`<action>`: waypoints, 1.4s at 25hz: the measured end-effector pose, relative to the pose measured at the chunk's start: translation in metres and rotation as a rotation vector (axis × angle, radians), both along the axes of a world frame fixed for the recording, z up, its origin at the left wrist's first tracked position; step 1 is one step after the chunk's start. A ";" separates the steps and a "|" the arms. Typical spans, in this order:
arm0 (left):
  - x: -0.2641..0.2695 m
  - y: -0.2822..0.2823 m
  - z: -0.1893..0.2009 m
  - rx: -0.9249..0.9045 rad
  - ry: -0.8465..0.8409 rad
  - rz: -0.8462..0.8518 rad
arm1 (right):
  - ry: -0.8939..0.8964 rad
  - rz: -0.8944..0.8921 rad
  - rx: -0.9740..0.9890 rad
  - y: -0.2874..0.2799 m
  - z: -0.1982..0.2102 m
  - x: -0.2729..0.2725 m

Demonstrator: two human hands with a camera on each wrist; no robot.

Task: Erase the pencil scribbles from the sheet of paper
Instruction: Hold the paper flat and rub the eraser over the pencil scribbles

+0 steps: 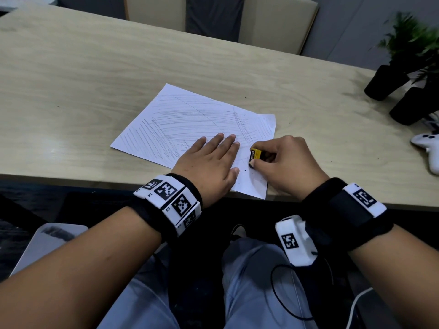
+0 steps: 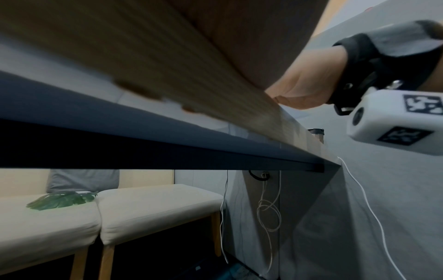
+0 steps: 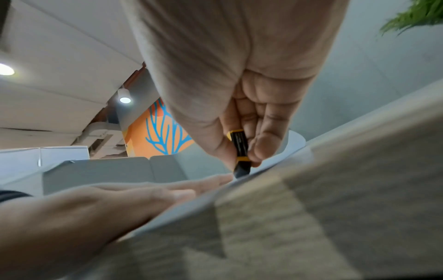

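Sheet of paper [image 1: 202,119], white and covered in grey pencil scribbles [image 1: 180,115], lying flat on the wooden bench [image 1: 95,79], near corner reaching the bench edge. Left hand [image 1: 209,162] pressed palm down on the sheet's near part, fingers straight and close together, thumb out to the side; grip spread flat, curled round nothing. Right hand [image 1: 285,162] just to the right of it, grip pinching a small eraser [image 1: 255,155] in a yellow-and-black sleeve between thumb and fingers. Dark eraser tip [image 3: 241,172] down on the paper, just beyond the left fingertips, as seen from the right wrist. Dark specks on the sheet between the two hands. Most scribbles lying beyond and to the left of the left hand. Further right of the right hand, well apart: two black pots [image 1: 384,84] with green plants, and a white game controller [image 1: 427,148]. Black straps with white marker blocks on both wrists.
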State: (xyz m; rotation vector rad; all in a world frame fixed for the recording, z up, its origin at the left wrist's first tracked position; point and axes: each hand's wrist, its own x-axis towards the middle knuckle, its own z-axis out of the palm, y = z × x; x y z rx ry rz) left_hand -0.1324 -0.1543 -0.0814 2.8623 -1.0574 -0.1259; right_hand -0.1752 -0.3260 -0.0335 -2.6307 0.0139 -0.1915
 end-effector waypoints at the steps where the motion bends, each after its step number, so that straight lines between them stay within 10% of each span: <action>1: 0.000 0.000 0.000 0.002 0.003 0.001 | -0.011 -0.018 -0.006 -0.002 0.000 0.003; 35: -0.001 0.000 0.002 0.008 -0.009 -0.006 | 0.000 -0.032 0.017 0.002 -0.002 0.006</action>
